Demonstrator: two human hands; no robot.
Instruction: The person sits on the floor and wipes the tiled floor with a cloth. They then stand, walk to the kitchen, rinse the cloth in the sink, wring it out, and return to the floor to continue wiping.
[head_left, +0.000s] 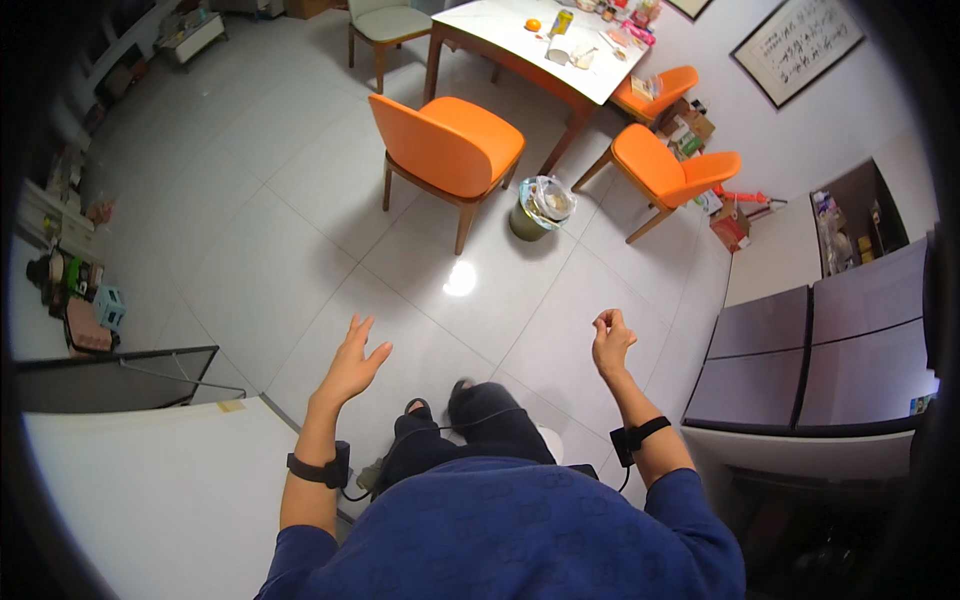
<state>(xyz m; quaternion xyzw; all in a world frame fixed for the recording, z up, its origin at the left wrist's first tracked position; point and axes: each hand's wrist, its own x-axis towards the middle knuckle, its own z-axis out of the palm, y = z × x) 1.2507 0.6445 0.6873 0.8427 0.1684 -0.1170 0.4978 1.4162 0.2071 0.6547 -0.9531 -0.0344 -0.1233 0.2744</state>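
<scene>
My left hand (355, 365) is held out over the tiled floor (300, 292) with its fingers apart and nothing in it. To the right, my right hand (613, 346) has its fingers curled in, and no object shows in it. Both hands are in the air, touching nothing. A black strap with a small box (328, 466) goes around my left forearm, and a similar strap (646, 433) around my right. Ahead stand an orange chair (450, 150) and a trash bin (529, 225) with a plastic liner and waste in it.
A white-topped dining table (495, 30) holds an orange fruit (532, 25), a yellow can (562, 22) and other items. Another orange chair (652, 161) stands right of the bin. A grey refrigerator (757, 375) is at my right, a white surface (165, 487) at my left.
</scene>
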